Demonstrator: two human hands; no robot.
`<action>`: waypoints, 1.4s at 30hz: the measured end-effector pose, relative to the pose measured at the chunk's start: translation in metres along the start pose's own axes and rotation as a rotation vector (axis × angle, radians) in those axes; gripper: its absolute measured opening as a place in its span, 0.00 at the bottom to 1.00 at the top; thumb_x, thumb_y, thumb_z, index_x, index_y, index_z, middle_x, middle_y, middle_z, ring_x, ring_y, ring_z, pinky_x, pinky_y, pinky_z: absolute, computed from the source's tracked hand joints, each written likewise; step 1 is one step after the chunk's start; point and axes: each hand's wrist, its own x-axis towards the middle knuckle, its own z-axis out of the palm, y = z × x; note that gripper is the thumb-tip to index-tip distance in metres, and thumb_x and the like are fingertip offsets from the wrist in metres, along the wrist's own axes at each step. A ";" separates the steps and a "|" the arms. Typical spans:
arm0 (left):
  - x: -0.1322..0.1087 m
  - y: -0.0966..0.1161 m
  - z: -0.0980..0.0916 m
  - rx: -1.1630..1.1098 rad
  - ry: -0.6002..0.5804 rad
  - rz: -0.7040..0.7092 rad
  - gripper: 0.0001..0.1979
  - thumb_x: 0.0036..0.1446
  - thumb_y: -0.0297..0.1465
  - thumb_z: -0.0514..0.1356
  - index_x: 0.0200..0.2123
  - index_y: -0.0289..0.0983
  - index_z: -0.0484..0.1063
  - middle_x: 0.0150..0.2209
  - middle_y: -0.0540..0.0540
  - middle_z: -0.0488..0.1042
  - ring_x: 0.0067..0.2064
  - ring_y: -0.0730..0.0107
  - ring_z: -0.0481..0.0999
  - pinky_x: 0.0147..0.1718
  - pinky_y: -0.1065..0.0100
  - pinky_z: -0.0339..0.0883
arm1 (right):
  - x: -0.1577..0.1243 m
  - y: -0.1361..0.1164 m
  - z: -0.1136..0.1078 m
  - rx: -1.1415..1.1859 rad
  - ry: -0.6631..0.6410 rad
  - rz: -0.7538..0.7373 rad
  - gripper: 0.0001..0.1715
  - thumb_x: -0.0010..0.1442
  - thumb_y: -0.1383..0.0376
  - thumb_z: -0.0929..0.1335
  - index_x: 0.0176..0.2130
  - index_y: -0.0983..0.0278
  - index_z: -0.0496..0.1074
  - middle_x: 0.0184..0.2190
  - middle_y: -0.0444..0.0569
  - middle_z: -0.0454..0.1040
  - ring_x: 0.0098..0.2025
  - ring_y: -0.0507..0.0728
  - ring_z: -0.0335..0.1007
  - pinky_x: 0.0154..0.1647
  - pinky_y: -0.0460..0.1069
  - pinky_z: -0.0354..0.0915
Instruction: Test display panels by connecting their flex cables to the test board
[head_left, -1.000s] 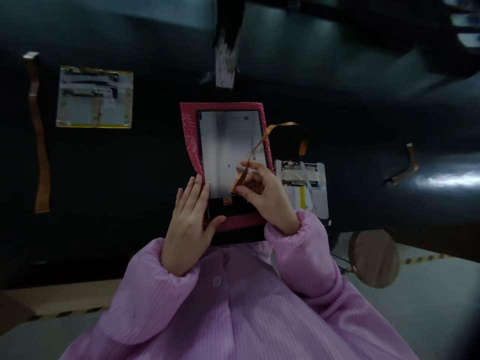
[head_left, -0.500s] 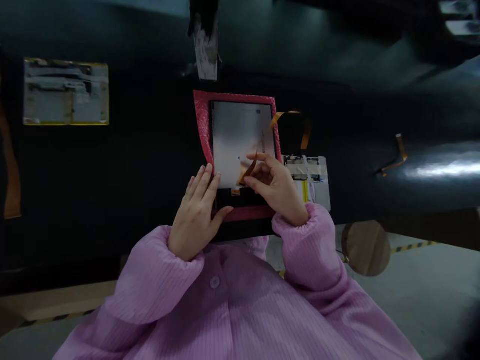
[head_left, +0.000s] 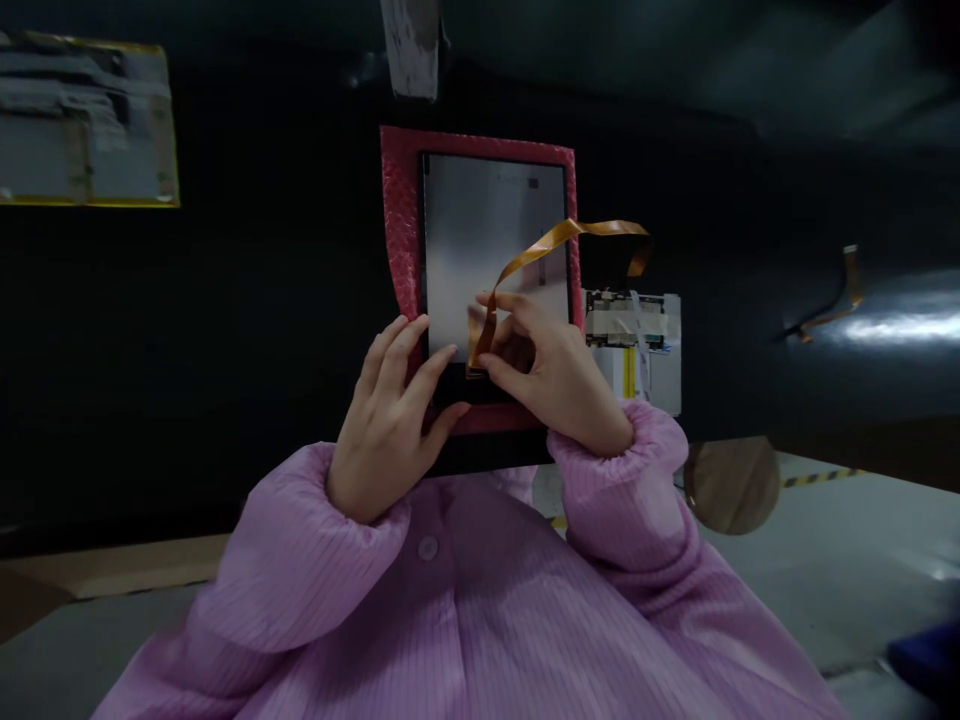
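A display panel [head_left: 480, 230] with a silvery back and a black lower strip lies on a pink bubble-wrap sheet [head_left: 401, 220]. My right hand [head_left: 551, 375] pinches an orange flex cable [head_left: 544, 245] between thumb and fingers near its end. That end sits over the panel's lower edge, by the connector; whether it is seated I cannot tell. From there the cable arcs up and right toward a circuit board assembly [head_left: 630, 320]. My left hand [head_left: 390, 420] rests with spread fingers on the lower left corner of the panel and wrap.
Another taped panel assembly [head_left: 82, 130] lies at the far left. A loose flex cable [head_left: 851, 285] is on the dark table to the right. A worn whitish post [head_left: 412, 60] stands at the back. A round brown stool [head_left: 731, 485] is below the table's right edge.
My right hand has brought the cable's end left and slightly down onto the panel's lower connector area. The left fingers have spread and bent a little. The view has shifted.
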 end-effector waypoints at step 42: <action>0.000 -0.004 0.003 -0.031 0.020 0.039 0.24 0.62 0.34 0.63 0.58 0.29 0.68 0.64 0.29 0.64 0.68 0.46 0.61 0.66 0.47 0.60 | 0.003 -0.002 -0.004 -0.149 -0.103 -0.122 0.21 0.61 0.75 0.66 0.53 0.63 0.66 0.37 0.46 0.76 0.38 0.55 0.74 0.42 0.49 0.69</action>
